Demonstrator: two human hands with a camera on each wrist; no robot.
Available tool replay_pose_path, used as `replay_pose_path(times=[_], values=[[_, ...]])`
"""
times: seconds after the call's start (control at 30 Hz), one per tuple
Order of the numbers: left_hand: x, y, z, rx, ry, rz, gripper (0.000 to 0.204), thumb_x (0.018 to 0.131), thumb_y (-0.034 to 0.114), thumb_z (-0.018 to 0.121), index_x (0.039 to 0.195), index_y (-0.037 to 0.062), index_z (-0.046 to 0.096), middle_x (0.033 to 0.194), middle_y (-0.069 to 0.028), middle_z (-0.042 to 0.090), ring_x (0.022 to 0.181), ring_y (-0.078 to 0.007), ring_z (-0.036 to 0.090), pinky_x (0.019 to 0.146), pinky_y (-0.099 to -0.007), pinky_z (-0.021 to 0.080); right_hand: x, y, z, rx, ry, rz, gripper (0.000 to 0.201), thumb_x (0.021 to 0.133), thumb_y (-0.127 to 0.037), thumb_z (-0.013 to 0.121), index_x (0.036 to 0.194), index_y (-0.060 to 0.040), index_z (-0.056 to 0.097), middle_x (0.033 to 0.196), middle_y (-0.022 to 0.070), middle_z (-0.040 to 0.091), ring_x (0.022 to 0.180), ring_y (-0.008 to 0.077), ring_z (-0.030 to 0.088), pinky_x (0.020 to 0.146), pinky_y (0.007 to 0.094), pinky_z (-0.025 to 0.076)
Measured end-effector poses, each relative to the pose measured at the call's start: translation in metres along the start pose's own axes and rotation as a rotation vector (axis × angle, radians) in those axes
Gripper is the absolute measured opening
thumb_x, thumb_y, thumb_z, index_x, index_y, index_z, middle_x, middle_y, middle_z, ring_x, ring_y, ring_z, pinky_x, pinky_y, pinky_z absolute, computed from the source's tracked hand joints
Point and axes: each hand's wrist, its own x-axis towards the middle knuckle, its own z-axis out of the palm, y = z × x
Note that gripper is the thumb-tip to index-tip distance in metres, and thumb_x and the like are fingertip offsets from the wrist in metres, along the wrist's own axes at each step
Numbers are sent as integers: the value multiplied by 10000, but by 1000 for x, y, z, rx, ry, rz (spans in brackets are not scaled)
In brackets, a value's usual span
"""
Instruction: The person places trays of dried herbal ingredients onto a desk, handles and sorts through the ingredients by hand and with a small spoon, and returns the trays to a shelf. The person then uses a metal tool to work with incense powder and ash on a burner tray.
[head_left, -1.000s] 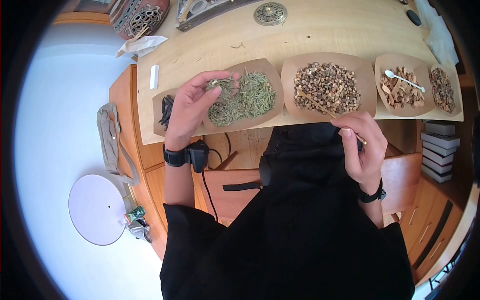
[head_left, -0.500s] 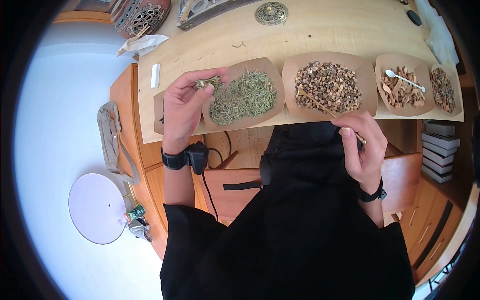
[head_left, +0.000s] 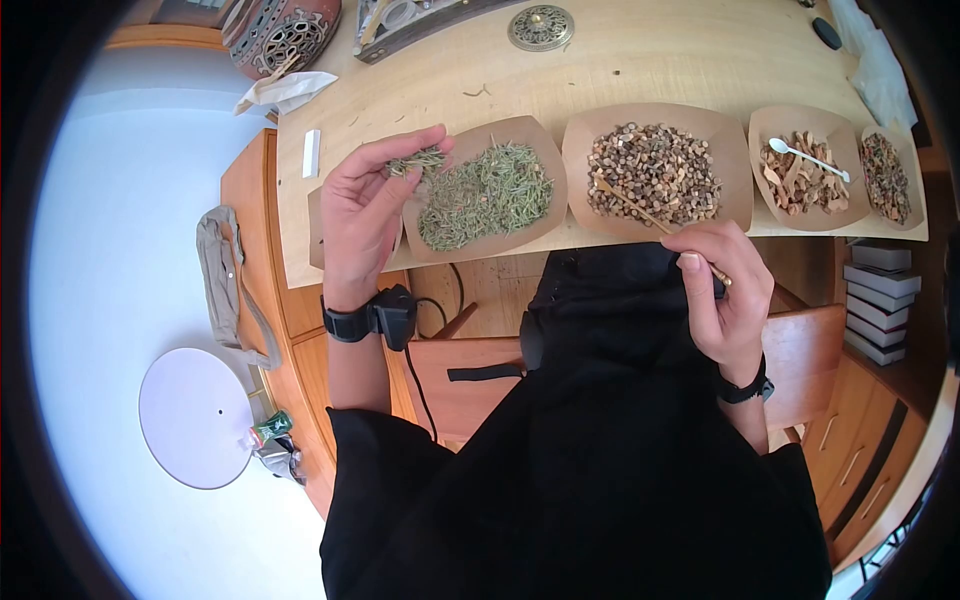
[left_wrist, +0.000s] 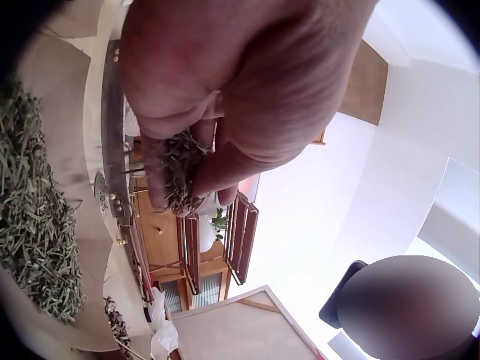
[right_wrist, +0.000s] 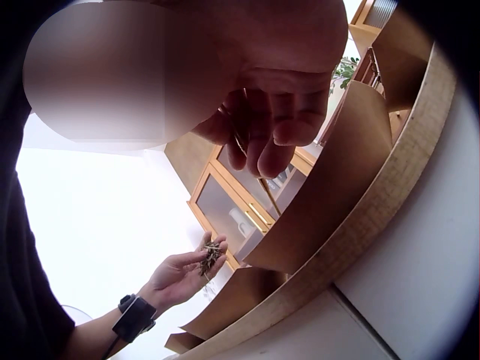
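In the head view my left hand is raised at the left edge of a paper tray of green dried herb. It holds a small bunch of the herb between thumb and fingers; the left wrist view shows this bunch from below. My right hand pinches a thin brass-coloured stick, whose flat far end lies over the chopped brown pieces in the middle tray. The right wrist view shows the stick under the curled fingers.
To the right are a tray of pale chips with a white spoon on it and a smaller tray of mixed bits. Farther back stand a round metal lid, a wooden box and a patterned pot. A white block lies at left.
My left hand has shifted a little left, off the green herb, and its bunch looks smaller. The right hand and the stick have hardly moved.
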Motion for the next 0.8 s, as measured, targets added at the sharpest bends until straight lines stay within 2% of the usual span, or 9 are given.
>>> replay_pose_path(times=[0.37,0.57,0.67,0.8], values=[[0,-1,1,-50,-42,0,333,983,-98,501,1273,-22,645,1374,-282,621,1313,-410,599,1146,-538,473,0,1,0,-1,9,0,124,937,47,648,1031,23,725,943,162,711,813,262,702,699,322,553],[-1,-3,-1,-23,-64,25,395,940,-133,448,1275,-44,637,1368,-290,620,1315,-418,596,1147,-544,471,0,1,0,-1,12,-6,124,935,44,651,1030,19,727,942,159,712,809,262,702,691,323,552],[-1,2,4,-32,-61,-1,406,929,-130,435,1279,-61,630,1359,-297,625,1314,-417,598,1149,-525,470,0,1,0,-5,10,-3,123,935,44,651,1028,18,727,940,158,712,805,261,701,687,324,551],[0,7,10,91,-56,-56,376,942,-103,460,1277,-88,631,1345,-288,641,1313,-384,606,1150,-480,464,0,0,0,-8,9,-5,122,934,47,650,1024,17,726,936,156,710,794,256,698,679,319,549]])
